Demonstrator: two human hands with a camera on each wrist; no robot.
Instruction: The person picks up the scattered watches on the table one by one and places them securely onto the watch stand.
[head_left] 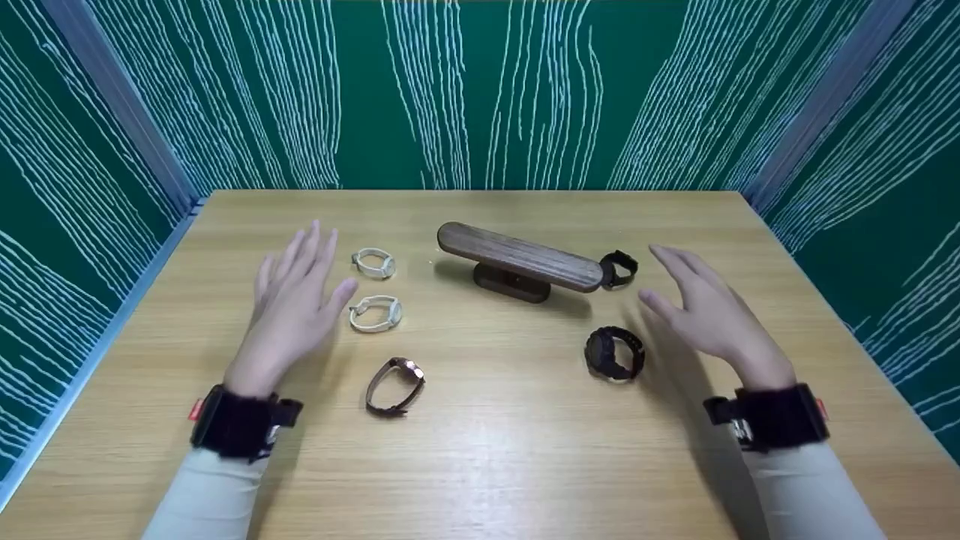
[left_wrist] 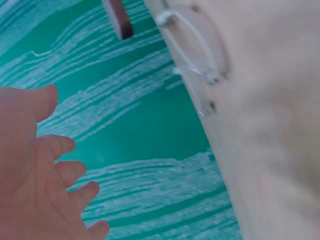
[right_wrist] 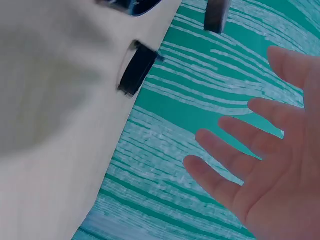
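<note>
Green wall (head_left: 375, 97) behind, wrist views crop the stand (head_left: 517, 256), blur watches (head_left: 598, 351); both hands (head_left: 296, 307) (head_left: 712, 319) have released fingers (head_left: 308, 251).

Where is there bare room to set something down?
The tabletop between the brown wristwatch and the nearer black wristwatch is bare, as is the strip behind the wooden watch stand. The stand's right end is crowded by the farther black wristwatch.

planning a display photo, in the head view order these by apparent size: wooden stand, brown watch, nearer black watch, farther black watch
1. Wooden stand
2. Brown watch and nearer black watch: about alike, so unranked
3. Farther black watch, though distance may shrink it
</note>
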